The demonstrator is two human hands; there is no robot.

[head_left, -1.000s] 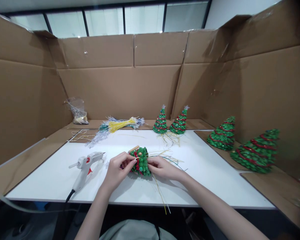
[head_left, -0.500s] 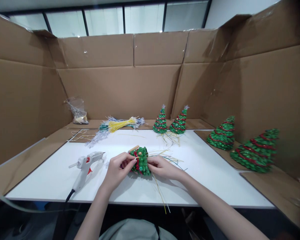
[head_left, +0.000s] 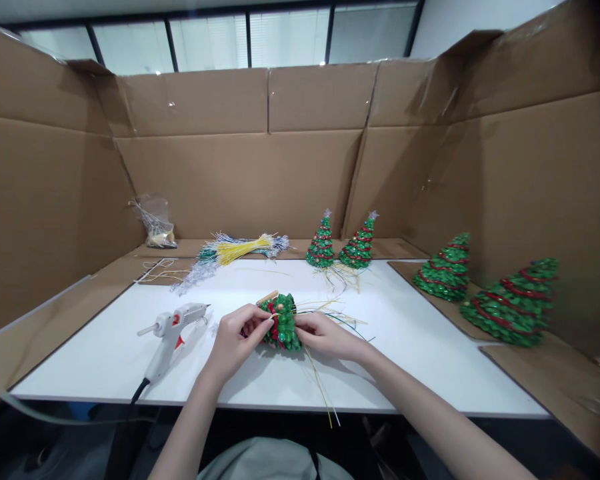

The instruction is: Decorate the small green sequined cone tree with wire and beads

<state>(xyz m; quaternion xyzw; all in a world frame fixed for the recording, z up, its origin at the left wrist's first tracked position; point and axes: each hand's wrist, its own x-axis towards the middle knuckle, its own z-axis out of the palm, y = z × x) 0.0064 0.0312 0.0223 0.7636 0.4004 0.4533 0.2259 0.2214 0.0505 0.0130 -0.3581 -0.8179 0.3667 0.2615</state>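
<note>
A small green Christmas tree (head_left: 286,327) with red garland and beads lies on its side over the white board, between my two hands. My left hand (head_left: 243,332) is closed in a pinch at the tree's left side, on a thin yellow stem by the red garland. At the base on the right, my right hand (head_left: 325,333) is closed on the tree, its fingertips partly hidden. Thin yellow and dark stems (head_left: 340,313) fan out to the right from behind that hand. One pale wooden stick (head_left: 267,298) lies just behind the tree.
On the left lies a white hot glue gun (head_left: 167,340) with a black cord. Bundles of yellow and silver stems (head_left: 243,249) lie at the back. Two star-topped trees (head_left: 357,243) stand behind; two more trees (head_left: 515,303) are on the right. Cardboard walls (head_left: 240,180) surround the board.
</note>
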